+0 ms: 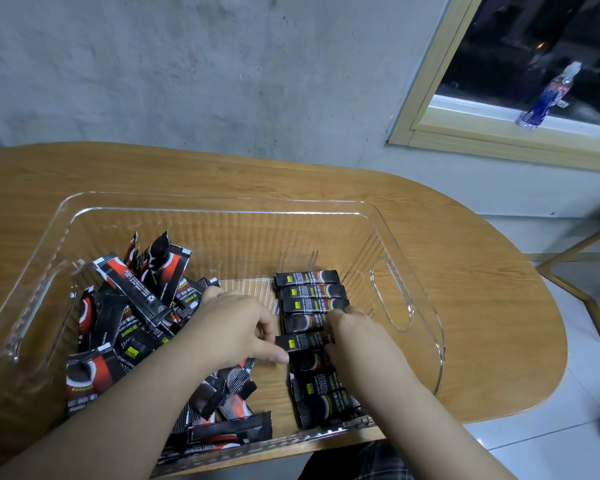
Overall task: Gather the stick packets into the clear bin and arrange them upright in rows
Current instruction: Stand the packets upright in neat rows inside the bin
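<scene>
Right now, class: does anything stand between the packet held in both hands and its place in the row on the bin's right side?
Nothing visible does. The left hand and right hand hold the packet directly over the row of packets. The loose pile lies to the left inside the clear bin, out of the way.

We see the clear bin (392,299) on the table, ribbed walls, cut-out handles. Loose heap of black-and-red stick packets (132,306) fills its left side, lying at mixed angles. Right side: a neat row of black packets (310,292), side by side, long edges touching.
</scene>
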A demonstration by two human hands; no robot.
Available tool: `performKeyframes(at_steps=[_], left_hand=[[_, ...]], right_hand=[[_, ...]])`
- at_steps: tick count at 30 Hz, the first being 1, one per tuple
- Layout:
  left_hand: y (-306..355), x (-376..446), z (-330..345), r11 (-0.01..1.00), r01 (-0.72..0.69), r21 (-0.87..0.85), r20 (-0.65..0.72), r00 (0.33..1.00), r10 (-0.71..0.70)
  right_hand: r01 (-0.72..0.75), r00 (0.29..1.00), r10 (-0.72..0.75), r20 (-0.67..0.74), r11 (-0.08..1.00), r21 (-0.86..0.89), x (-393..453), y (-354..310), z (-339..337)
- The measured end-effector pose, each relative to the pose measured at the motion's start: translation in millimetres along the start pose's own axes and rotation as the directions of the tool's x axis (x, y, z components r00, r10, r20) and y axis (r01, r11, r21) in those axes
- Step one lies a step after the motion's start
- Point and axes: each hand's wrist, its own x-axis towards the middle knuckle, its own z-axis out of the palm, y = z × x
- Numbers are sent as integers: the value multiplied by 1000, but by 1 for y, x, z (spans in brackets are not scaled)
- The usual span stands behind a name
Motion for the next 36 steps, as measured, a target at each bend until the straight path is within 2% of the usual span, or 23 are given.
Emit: performKeyframes(at_steps=[4, 8, 16, 22, 30, 36], left_hand=[[0, -1, 0, 999, -20, -43, 13, 1000, 20], [-1, -2, 0, 999, -35, -32, 24, 999, 35], [4, 0, 1, 1000, -12, -10, -14, 1000, 11], [2, 0, 5, 1000, 16, -1, -65, 998, -16], [0, 5, 7, 997, 61, 44, -127, 990, -55], [-4, 8, 10, 995, 93, 26, -144, 986, -88]], right_hand=[[154, 987, -155, 40, 987, 39, 0, -1, 3], [247, 968, -248, 37, 969, 16, -2, 0, 4], [301, 953, -301, -9, 952, 60, -3, 4, 1], [394, 919, -395, 4, 916, 69, -6, -2, 5], [398, 917, -399, 4, 915, 60, -6, -1, 6], [304, 948, -303, -97, 953, 1, 7, 6, 6]])
